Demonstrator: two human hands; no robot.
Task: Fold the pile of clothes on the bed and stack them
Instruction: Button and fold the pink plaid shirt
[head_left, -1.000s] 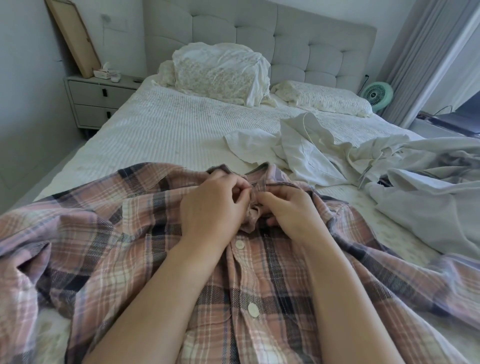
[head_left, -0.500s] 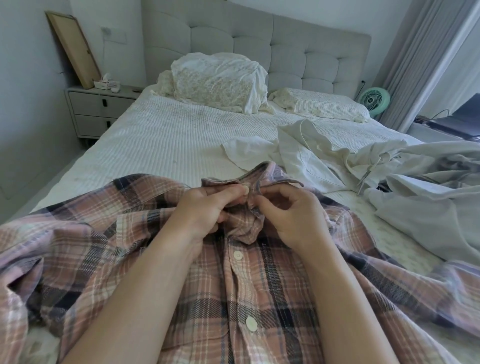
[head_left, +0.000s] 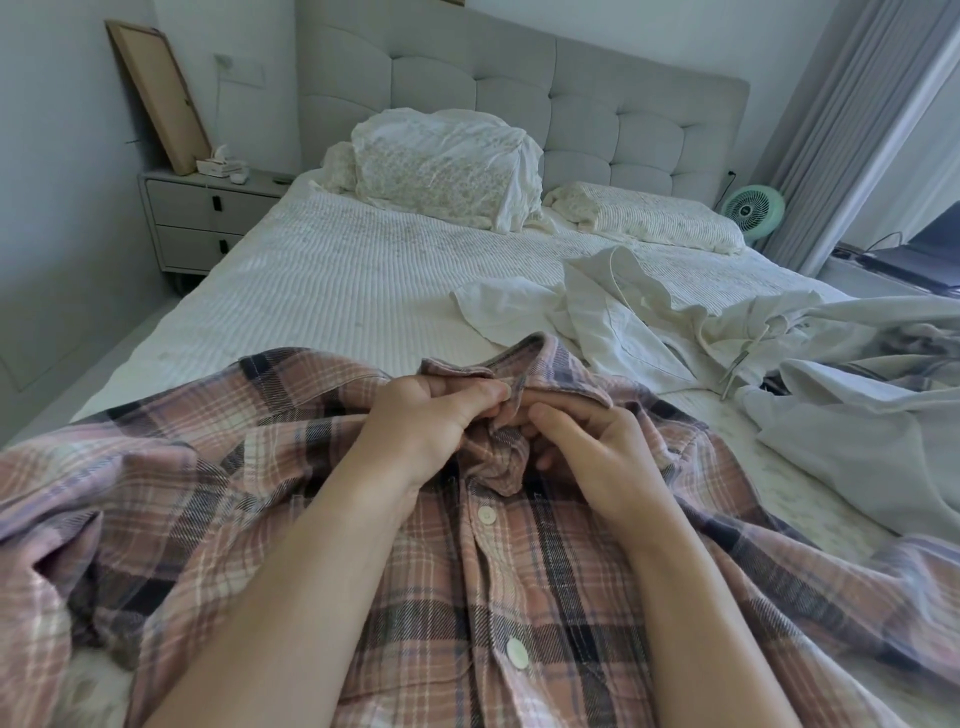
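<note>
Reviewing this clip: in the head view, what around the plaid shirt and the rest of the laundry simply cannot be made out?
- Top button of the plaid shirt: hidden by the left hand and right hand pinching the collar; fastened or not, unknown.
- Shirt sleeves and hem: cut off by the left, right and bottom edges.
- White garments: crumpled and overlapping; count unclear.
- Grey garment: cut off by the right edge.
- Items on the nightstand: too small.
</note>
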